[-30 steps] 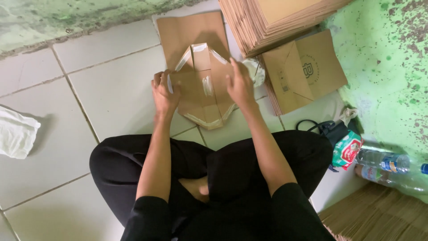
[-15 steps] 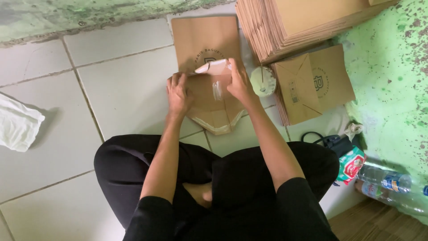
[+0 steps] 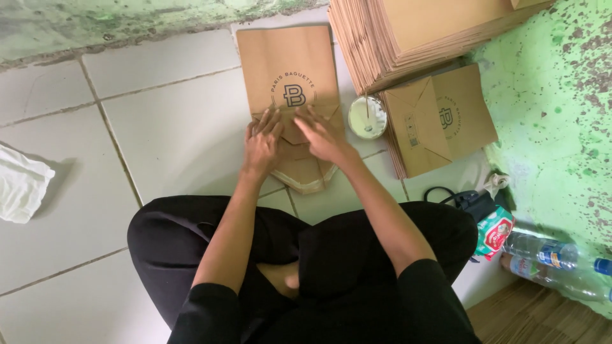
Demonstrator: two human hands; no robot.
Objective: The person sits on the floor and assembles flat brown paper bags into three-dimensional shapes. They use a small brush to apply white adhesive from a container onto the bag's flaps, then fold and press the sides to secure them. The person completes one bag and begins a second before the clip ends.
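- On white floor tiles, left hand [image 3: 261, 141] lies flat, fingers spread, pinning a brown paper bag [image 3: 290, 76].
- Right hand [image 3: 320, 135], open-palmed, presses the bag's folded bottom flat, gripping nothing.
- Far right, a round glue tub [image 3: 367, 117] and stacked bags [image 3: 440, 121] sit within reach.

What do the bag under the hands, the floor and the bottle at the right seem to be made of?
Bag: matte brown kraft paper, judging by its creased folds. Floor: glossy white tiles, probably ceramic, with grout lines. Bottle: clear plastic, see-through with a label. Both hands, left and right, press flat on the bag.
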